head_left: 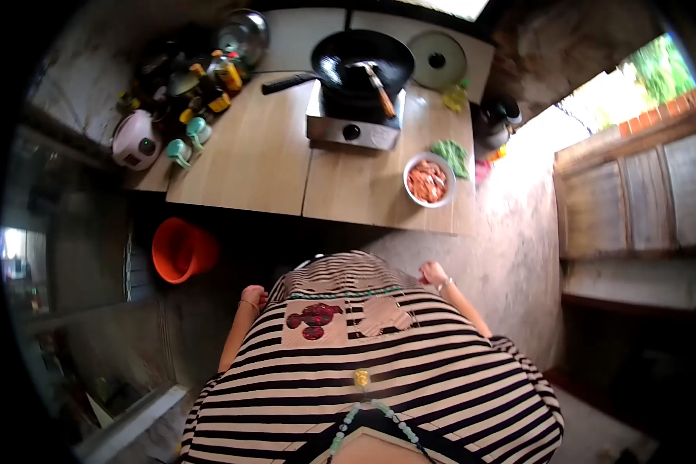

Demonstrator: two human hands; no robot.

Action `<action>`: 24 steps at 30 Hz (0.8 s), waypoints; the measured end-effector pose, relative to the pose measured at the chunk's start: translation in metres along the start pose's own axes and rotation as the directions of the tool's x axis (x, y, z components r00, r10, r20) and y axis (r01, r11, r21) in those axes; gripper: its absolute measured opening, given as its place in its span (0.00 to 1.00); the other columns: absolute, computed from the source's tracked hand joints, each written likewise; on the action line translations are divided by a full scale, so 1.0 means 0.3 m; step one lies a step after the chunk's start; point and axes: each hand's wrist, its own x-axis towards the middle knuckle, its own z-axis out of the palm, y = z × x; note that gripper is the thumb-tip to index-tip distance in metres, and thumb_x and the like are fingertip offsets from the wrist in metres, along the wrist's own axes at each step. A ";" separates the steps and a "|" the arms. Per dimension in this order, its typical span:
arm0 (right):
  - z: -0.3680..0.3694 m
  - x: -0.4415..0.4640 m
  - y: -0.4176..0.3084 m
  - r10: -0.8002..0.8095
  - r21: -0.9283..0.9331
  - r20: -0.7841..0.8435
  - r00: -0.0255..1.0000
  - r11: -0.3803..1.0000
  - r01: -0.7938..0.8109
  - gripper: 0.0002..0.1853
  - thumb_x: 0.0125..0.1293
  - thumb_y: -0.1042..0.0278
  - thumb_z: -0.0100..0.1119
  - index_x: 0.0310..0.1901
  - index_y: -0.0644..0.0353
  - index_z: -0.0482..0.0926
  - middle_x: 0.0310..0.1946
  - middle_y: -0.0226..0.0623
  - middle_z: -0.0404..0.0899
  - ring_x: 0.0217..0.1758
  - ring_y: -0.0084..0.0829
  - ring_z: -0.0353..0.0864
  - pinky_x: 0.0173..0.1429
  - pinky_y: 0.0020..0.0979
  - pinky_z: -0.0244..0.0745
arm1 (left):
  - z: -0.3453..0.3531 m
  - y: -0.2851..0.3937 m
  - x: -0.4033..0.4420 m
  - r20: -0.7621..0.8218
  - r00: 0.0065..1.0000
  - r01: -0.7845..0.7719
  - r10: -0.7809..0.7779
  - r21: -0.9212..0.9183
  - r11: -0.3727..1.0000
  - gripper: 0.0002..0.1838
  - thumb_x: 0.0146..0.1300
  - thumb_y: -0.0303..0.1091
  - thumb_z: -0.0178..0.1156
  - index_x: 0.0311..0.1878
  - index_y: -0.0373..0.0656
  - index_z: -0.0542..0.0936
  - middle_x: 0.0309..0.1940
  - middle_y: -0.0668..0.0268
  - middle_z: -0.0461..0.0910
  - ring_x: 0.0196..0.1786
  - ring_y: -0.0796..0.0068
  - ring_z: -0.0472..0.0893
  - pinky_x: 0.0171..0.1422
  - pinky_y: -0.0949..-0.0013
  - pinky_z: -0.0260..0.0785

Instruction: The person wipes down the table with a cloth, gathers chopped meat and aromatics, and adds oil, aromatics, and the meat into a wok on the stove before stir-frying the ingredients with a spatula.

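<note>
My left hand [254, 296] hangs beside the striped shirt with its fingers curled in; nothing shows in it. On the other side, my right hand [433, 274] is also closed, in front of the table and apart from it, with no object visible in it. Nearest to it on the table is a white bowl [407, 185] of raw meat pieces [427, 182]. A green cloth [450, 158] lies behind the bowl. Farther back, a black wok [332, 58] sits on a silver stove [352, 131], with a wooden-handled spatula [382, 94] resting in it.
A pale lid [438, 60] and an oil bottle [456, 97] stand right of the wok. Sauce bottles [213, 91], two mint-green jars [189, 141] and a pink rice cooker [136, 141] crowd the left end. An orange bucket [182, 249] is on the floor at left.
</note>
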 end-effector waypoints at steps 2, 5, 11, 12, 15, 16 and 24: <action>0.011 -0.013 -0.022 0.359 0.398 0.095 0.929 0.841 -0.365 0.13 0.62 0.70 0.39 0.35 0.66 0.75 0.18 0.40 0.74 0.19 0.37 0.81 0.19 0.33 0.76 | -0.035 -0.152 0.021 0.015 0.999 0.040 -0.039 -0.012 0.999 0.03 0.57 0.32 0.53 0.35 0.47 0.71 0.24 0.66 0.74 0.20 0.74 0.73 0.20 0.69 0.66; -0.066 -0.086 -0.224 0.653 0.554 0.086 0.753 0.596 -0.581 0.12 0.62 0.71 0.40 0.36 0.63 0.76 0.21 0.38 0.75 0.19 0.35 0.80 0.18 0.32 0.75 | -0.072 -0.332 0.038 0.025 0.998 0.058 -0.058 -0.003 0.998 0.02 0.55 0.31 0.52 0.29 0.48 0.70 0.21 0.68 0.72 0.19 0.75 0.70 0.19 0.70 0.63; 0.035 -0.086 0.081 -0.226 -0.402 0.044 0.973 0.888 0.225 0.13 0.62 0.65 0.45 0.34 0.62 0.79 0.20 0.36 0.76 0.15 0.31 0.76 0.19 0.31 0.73 | -0.078 -0.343 0.062 0.040 0.999 -0.013 0.015 -0.052 0.999 0.08 0.52 0.29 0.51 0.19 0.49 0.68 0.15 0.72 0.67 0.16 0.78 0.65 0.17 0.72 0.56; 0.046 -0.083 0.102 -0.139 -0.338 0.008 0.990 0.932 0.134 0.13 0.61 0.64 0.45 0.33 0.62 0.79 0.19 0.36 0.75 0.15 0.30 0.76 0.19 0.31 0.73 | -0.069 -0.299 0.068 0.047 0.998 -0.033 0.037 -0.084 0.996 0.10 0.52 0.29 0.51 0.17 0.50 0.68 0.14 0.73 0.66 0.15 0.79 0.64 0.17 0.72 0.54; -0.025 -0.112 -0.185 0.656 0.416 0.023 0.755 0.680 -0.604 0.14 0.61 0.63 0.47 0.33 0.62 0.80 0.16 0.35 0.75 0.15 0.29 0.75 0.20 0.29 0.72 | -0.035 -0.143 0.076 0.097 0.992 -0.060 0.083 -0.222 0.973 0.13 0.50 0.28 0.51 0.12 0.50 0.67 0.11 0.75 0.63 0.14 0.80 0.61 0.16 0.73 0.51; -0.025 -0.109 -0.207 0.654 0.449 0.011 0.756 0.673 -0.588 0.14 0.61 0.62 0.47 0.33 0.62 0.79 0.16 0.35 0.74 0.15 0.28 0.75 0.19 0.29 0.72 | -0.025 -0.119 0.083 0.117 0.991 -0.036 0.070 -0.274 0.961 0.13 0.50 0.27 0.50 0.12 0.50 0.67 0.11 0.75 0.63 0.13 0.81 0.61 0.16 0.73 0.50; -0.010 -0.113 -0.236 0.679 0.523 -0.019 0.734 0.632 -0.572 0.10 0.59 0.65 0.51 0.33 0.62 0.79 0.22 0.35 0.80 0.20 0.28 0.81 0.24 0.26 0.76 | 0.131 0.252 -0.167 -0.077 0.991 -0.114 0.106 -0.100 0.988 0.07 0.55 0.27 0.51 0.24 0.52 0.73 0.13 0.78 0.62 0.13 0.85 0.60 0.15 0.77 0.49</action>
